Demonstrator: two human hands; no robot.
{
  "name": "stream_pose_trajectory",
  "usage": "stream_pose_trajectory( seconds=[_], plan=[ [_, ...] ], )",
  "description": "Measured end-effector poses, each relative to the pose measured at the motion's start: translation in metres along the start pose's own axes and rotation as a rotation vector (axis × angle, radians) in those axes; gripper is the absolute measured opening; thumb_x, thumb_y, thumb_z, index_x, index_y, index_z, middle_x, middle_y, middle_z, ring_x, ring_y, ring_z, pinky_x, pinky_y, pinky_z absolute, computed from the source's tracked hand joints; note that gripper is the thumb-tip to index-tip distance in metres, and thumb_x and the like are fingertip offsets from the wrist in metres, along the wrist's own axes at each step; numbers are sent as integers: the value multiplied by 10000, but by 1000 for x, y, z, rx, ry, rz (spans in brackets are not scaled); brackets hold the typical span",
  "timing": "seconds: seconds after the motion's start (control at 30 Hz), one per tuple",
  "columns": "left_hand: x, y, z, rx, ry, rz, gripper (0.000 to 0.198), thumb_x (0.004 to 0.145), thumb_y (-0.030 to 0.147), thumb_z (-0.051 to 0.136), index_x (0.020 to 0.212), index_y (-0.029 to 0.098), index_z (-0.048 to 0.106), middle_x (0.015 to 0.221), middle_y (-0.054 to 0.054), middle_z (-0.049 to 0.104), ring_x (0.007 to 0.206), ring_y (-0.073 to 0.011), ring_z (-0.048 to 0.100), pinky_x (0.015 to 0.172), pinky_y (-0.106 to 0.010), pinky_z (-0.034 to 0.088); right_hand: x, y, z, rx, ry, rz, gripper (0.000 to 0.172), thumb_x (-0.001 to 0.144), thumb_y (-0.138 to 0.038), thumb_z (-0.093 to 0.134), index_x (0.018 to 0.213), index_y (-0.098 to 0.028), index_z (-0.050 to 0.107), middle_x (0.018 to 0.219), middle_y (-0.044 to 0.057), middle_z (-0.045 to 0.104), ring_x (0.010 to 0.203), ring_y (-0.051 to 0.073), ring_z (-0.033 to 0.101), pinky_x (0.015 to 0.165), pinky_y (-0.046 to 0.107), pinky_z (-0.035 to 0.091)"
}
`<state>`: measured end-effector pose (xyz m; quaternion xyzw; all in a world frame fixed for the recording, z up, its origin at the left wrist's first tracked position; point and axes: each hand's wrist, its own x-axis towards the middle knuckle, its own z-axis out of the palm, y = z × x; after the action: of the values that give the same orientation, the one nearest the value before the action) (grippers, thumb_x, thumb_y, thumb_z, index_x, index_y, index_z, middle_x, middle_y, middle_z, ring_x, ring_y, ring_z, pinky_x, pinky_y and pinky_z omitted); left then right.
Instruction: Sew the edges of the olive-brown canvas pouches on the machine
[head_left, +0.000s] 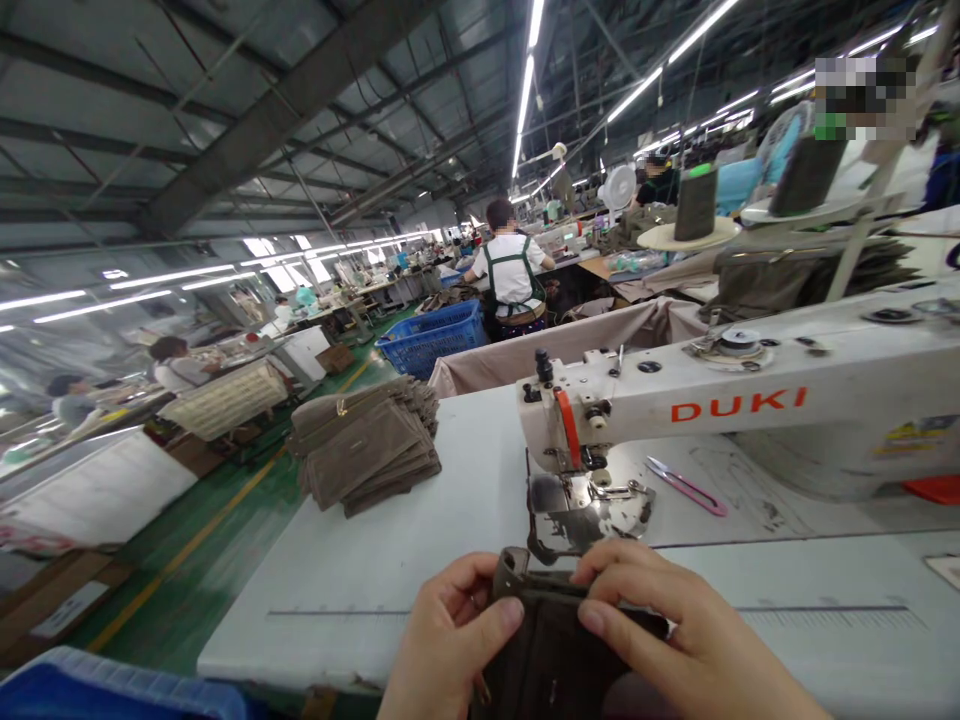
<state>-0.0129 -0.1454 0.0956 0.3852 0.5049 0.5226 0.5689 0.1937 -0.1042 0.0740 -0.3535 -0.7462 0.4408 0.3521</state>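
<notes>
1. My left hand (pixel 459 628) is pinching the rolled left corner of a brown cloth piece (pixel 551 650), thumb on the near face.
2. My right hand (pixel 667 612) is gripping the same piece's top edge between thumb and fingers.
3. The cloth is sitting near centre, just this side of the sewing machine (pixel 645 405).
4. For an even edge, I'm judging that both thumbs should be pressing level and lightly, without stretching it.
5. Small scissors (pixel 686 487) are lying right; a cloth stack (pixel 367 440) is resting far left on the table (pixel 465 480).
</notes>
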Motion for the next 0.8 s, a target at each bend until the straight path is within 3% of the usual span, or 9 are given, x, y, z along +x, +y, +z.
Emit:
stream_pose_trajectory(
  seconds=[0.17,0.4,0.57,0.7,0.8],
  plan=[
    [-3,-4,4,-34,72,-24,309,630,350,855,810,149,705,749,-52,703,698,-184,650,656,-258,502,-3,-5,-5,29,27,78,160,850,-339,609,735,-238,656,908,14,681,879,192,634,800,279,496],
    [-4,-7,6,-80,116,-31,286,602,317,873,774,153,714,725,-37,702,688,-168,646,667,-243,497,-6,-4,-5,31,30,217,143,791,-342,640,694,-239,619,898,-6,700,832,192,648,741,276,500],
    [-6,-7,7,-72,111,-41,283,613,333,861,755,149,701,709,-32,681,664,-162,624,650,-247,482,-3,-3,1,7,54,197,161,794,-306,604,666,-228,544,835,-5,681,772,175,631,703,268,491],
    [-2,0,-2,66,47,-72,278,665,352,823,803,146,697,720,-29,665,655,-150,595,642,-245,462,-4,-8,5,-30,20,111,95,743,-148,557,718,-234,524,725,-37,627,676,139,590,619,222,466],
    [13,11,-13,322,-146,-139,262,716,341,765,857,131,696,752,-33,668,665,-147,583,628,-234,440,-5,-7,10,7,-181,-54,313,745,-60,492,927,-261,648,835,-39,672,747,122,630,681,193,484]
  ],
)
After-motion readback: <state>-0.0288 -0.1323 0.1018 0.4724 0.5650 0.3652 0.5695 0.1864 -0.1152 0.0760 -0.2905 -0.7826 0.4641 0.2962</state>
